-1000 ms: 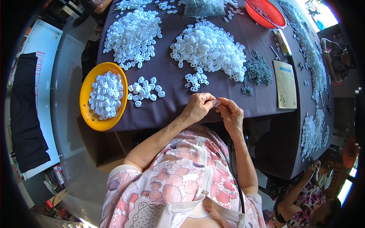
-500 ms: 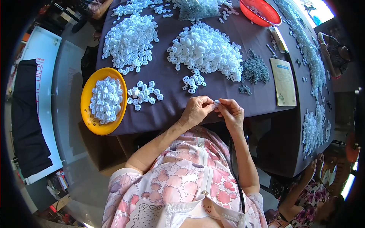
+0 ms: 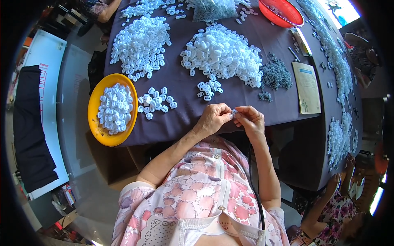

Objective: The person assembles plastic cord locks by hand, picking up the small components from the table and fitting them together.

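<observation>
Just past the table's near edge, my left hand (image 3: 214, 118) and my right hand (image 3: 249, 120) meet fingertip to fingertip. Pinched between them is a small white plastic cord lock (image 3: 234, 111), partly covered by the fingers. Beyond the hands lies a small cluster of white cord locks (image 3: 209, 90), and behind it a large heap of them (image 3: 221, 51). Right of that heap is a pile of small grey pieces (image 3: 276, 74) that look like springs. More cord locks lie loose (image 3: 156, 101) to the left, next to a yellow dish (image 3: 98, 130) filled with them.
Another white heap (image 3: 139, 43) is at the far left, near a clear bag of grey pieces (image 3: 214, 10). At right are a tan booklet (image 3: 305, 88) and a red basket (image 3: 283, 18). Co-workers sit at the right, one with hands (image 3: 340, 178) by the table.
My hands keep the same pinch, with only slight finger movement around the cord lock. At the lower right a co-worker's hands have shifted, and the person at upper right has drawn an arm back.
</observation>
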Motion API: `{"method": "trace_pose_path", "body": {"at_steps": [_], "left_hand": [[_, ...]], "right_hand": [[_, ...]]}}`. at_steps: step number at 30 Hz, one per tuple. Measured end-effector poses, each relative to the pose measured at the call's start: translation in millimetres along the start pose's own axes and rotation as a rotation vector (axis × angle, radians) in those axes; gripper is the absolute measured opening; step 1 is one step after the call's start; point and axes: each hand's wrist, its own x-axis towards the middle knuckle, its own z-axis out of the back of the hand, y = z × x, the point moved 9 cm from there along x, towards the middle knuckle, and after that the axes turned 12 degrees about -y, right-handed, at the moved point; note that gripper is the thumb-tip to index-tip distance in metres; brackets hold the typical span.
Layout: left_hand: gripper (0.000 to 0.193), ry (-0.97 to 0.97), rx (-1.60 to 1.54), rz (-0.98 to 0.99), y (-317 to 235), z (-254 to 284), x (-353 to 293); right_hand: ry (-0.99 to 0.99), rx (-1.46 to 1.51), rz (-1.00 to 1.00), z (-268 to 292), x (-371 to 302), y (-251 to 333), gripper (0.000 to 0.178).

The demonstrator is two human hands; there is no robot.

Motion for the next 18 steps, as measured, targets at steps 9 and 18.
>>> {"method": "trace_pose_path", "body": {"at_steps": [9, 18], "left_hand": [[0.012, 0.103, 0.082, 0.006, -1.6, -1.8, 1.7], [0.013, 0.080, -0.025, 0.076, 3.9, -2.6, 0.7]], "right_hand": [[0.070, -0.057, -0.016, -1.9, 1.4, 2.2, 0.011], [0.063, 0.032, -0.015, -1.2, 1.0, 4.6, 0.015]]}}
